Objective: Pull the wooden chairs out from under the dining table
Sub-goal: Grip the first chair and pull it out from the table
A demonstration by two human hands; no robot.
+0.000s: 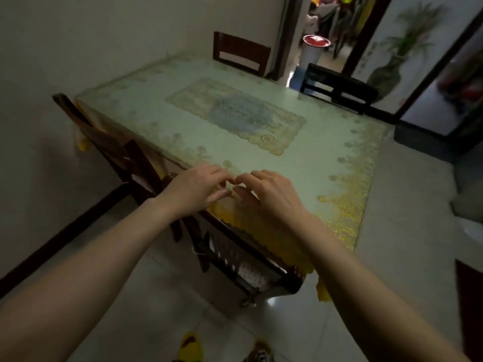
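Hands meet over the table's (313, 131) near edge: left hand (194, 190) and right hand (271, 195), fingers loosely curled, fingertips nearly touching, holding nothing. Glossy patterned cloth with yellow lace trim covers it. Dark wooden chairs stay tucked in: near chair (235, 246), left chair (115, 147), far chair (241, 52), right chair (339, 87). No legible writing.

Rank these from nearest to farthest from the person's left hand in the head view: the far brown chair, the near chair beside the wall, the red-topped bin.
1. Near chair, just left of the left hand.
2. Far brown chair, across the table.
3. Red-topped bin, beyond, in the doorway.
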